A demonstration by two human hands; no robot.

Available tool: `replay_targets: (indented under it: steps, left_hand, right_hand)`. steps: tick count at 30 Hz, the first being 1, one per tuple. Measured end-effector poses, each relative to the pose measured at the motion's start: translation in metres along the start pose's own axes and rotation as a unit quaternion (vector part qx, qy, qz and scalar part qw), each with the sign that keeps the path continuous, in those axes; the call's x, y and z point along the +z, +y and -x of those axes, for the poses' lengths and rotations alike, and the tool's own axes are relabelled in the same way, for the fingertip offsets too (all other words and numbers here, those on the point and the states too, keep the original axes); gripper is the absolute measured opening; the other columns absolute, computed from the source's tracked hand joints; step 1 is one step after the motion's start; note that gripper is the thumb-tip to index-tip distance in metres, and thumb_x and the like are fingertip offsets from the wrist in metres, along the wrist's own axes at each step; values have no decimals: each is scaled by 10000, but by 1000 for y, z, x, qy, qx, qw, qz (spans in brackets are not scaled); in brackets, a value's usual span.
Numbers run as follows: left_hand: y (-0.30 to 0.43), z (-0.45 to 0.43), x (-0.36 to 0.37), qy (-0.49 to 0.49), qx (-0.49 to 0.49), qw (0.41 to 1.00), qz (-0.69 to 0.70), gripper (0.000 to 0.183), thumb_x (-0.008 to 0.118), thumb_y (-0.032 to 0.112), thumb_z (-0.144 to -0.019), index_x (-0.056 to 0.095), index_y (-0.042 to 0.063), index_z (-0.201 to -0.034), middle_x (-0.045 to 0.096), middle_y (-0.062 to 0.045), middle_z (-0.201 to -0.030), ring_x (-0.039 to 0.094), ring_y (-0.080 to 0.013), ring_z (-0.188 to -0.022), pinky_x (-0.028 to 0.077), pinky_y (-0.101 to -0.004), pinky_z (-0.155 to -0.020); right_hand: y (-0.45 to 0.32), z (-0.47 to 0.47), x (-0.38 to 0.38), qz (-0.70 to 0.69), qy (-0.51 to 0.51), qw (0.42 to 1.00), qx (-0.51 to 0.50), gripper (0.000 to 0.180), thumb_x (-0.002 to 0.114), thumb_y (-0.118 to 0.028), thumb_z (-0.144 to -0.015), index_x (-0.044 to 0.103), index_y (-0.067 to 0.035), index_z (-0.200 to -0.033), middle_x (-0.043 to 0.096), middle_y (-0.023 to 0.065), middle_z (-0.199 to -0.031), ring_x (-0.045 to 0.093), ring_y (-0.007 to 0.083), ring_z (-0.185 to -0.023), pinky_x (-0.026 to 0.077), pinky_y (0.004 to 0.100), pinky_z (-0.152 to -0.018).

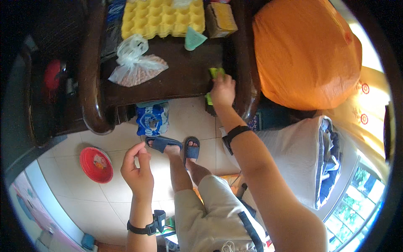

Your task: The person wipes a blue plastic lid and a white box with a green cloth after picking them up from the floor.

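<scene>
My right hand [223,91] is on a yellow-green cloth [216,72], pressed to the right end of a dark wooden bench seat [179,72], beside its armrest [247,78]. Part of the cloth shows beyond my fingers and another part hangs at the seat's front edge. My left hand [138,170] hovers over the floor, loosely curled, with a gap between thumb and fingers and nothing visible in it. A knotted clear plastic bag of small pinkish-brown pieces [138,71] lies on the seat's left side. Behind the cloth stands a small pale green cone-shaped object [194,39].
Yellow egg trays [163,19] and a cardboard box [221,20] sit at the seat's back. Below is a blue plastic-wrapped pack [152,118]; a red basin [96,164] is on the tiles. Right of the bench are an orange-covered bulky object [307,56] and a white-wrapped bundle [289,157].
</scene>
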State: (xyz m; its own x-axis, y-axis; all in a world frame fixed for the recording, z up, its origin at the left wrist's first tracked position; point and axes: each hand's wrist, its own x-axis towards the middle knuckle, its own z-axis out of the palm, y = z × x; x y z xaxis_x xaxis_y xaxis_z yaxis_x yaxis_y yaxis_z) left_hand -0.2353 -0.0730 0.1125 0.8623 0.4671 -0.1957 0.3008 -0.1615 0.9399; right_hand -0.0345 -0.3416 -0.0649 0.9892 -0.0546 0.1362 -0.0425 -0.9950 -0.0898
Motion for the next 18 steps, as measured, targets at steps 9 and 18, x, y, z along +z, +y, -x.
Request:
replay_targets:
  steps: [9,18]
  left_hand:
    - [-48,71,-52,75,-51,996,-17,179,579,-59,-909,663,-20,-1063,624,-43,-810,586,-127,-742,505,-270,-722]
    - [-88,119,-113,120,-98,988,10,238,604,-89,-897,661,-7,-1113,625,-28,-881,572,-108,-804,508,-253,-756]
  right_hand:
    - [-151,52,24,-121,31,959,-254,438,622,-173,-871,587,-80,-1297,588,129,-1177,555,335,-1016,516,433,-817]
    - [-104,49,25,-57,-14,959,-276,383,605,-182,-918,575,-75,-1284,617,157,-1098,591,349,-982,509,466,-818]
